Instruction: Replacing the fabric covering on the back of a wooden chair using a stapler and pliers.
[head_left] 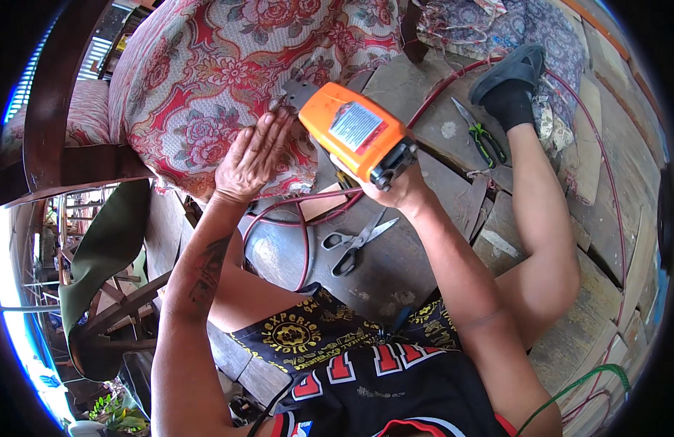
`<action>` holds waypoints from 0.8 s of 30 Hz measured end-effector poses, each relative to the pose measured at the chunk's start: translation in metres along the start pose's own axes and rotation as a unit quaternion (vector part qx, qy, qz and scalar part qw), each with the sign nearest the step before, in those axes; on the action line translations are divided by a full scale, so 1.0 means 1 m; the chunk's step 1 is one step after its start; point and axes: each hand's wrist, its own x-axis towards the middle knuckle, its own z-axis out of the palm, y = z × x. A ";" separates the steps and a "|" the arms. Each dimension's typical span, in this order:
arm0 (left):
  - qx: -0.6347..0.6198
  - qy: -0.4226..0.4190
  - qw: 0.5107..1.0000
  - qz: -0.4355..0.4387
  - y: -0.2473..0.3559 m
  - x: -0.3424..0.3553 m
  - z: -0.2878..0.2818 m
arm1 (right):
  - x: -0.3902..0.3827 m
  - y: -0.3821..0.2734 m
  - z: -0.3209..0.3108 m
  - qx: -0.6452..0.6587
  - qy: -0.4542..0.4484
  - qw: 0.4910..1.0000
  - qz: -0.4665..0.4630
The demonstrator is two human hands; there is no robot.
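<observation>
My right hand [404, 191] is closed around the handle of an orange air staple gun [359, 132]. The gun hides most of its fingers. The gun's dark nose points up and left, over red-and-cream floral upholstery fabric [184, 80]; whether it touches the cloth I cannot tell. Beside that nose my left hand [253, 156] lies on the fabric, palm down with its fingers stretched out. Grey-handled scissors [355, 244] rest with blades apart on the wooden floor, below the gun. Further right lie pliers [482, 137] with green-and-black handles.
A red air hose [308, 198] loops under my arms and curves round the right side. Dark wooden furniture frame [53, 156] stands at the left, above an olive-green sheet [107, 247]. My slippered foot [511, 76] rests by grey patterned cloth [555, 36]. The floor planks [577, 313] have gaps.
</observation>
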 end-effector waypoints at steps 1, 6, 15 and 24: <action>0.000 0.001 1.000 0.001 0.000 0.000 0.000 | -0.004 0.005 0.003 -0.032 -0.032 0.999 0.015; -0.011 -0.009 1.000 -0.003 0.000 0.000 0.000 | -0.014 0.020 0.009 -0.044 -0.054 0.997 0.038; -0.011 -0.022 1.000 0.007 -0.001 -0.003 0.001 | 0.005 -0.003 -0.005 0.046 -0.065 0.988 0.130; 0.004 -0.011 1.000 0.000 -0.001 0.002 -0.002 | 0.028 -0.025 -0.041 0.007 0.029 0.999 -0.026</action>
